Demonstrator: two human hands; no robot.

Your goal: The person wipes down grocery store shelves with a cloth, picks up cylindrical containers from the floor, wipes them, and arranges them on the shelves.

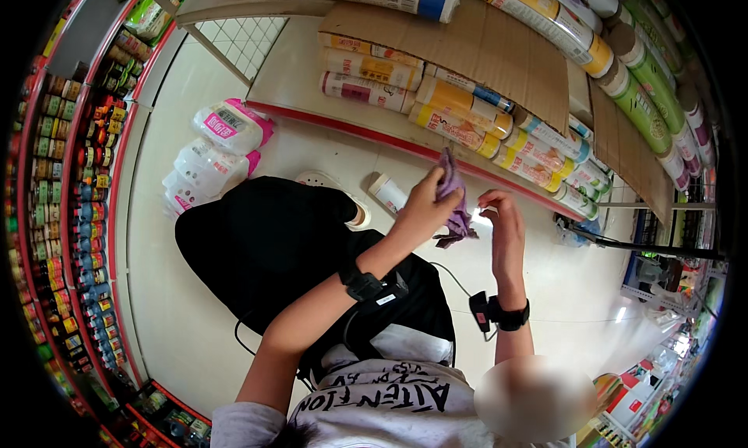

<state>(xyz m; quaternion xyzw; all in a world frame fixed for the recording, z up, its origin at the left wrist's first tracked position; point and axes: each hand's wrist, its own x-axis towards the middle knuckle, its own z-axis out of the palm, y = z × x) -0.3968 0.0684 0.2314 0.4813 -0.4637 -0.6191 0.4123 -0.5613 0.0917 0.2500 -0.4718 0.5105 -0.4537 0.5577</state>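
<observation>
A crumpled purple cloth is pinched between the thumb and fingers of my left hand, above the floor in front of the lower shelf. To the right of the cloth my right hand is raised with bent fingers, holding nothing. Paper-wrapped cylindrical packs lie stacked on that shelf beyond my hands. A white cylindrical pack lies on the floor, partly hidden by my left hand and forearm.
Brown cardboard lies above the lower packs, with more cylindrical packs at the upper right. Plastic-wrapped bundles stand on the floor at left, near shelves of jars and bottles. A dark bar juts in from the right.
</observation>
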